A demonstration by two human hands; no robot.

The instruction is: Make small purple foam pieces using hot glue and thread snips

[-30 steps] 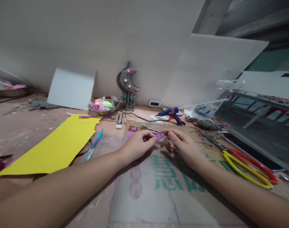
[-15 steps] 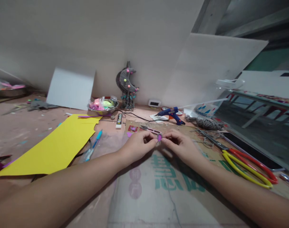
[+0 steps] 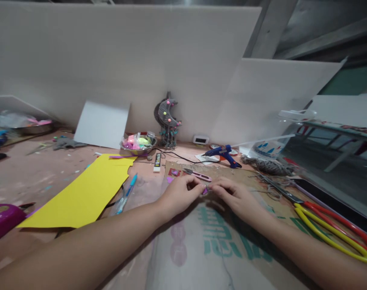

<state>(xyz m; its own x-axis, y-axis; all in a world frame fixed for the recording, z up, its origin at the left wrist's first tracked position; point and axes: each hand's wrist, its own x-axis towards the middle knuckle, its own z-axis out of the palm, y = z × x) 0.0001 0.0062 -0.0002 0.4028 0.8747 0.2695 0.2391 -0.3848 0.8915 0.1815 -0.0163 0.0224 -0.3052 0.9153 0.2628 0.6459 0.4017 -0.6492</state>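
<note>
Between the thumb and forefinger of my left hand (image 3: 182, 195) is a small purple piece (image 3: 205, 191), pinched at its edge, with a bit of grey beside it. My right hand (image 3: 233, 196) is closed in a pinch just right of that piece; what its fingertips hold, perhaps a grey strand, is too small to make out. Both hands are over a printed cardboard sheet (image 3: 189, 233). Thread snips (image 3: 198, 175) lie just beyond the fingers. Purple scraps (image 3: 169, 179) and a small red piece (image 3: 174, 172) lie left of the snips.
A blue glue gun (image 3: 222, 151) stands behind, near grey yarn (image 3: 268, 165). To the right are red-and-yellow-handled scissors (image 3: 331, 237) and a phone (image 3: 334, 201). Yellow paper (image 3: 81, 193), a blue pen (image 3: 127, 193) and a purple tool (image 3: 5, 221) lie left. A moon ornament (image 3: 165, 114) stands at the back.
My right fingertips have parted slightly from the purple piece, which stays in my left hand and is turned differently. The view has tilted up and shifted left.
</note>
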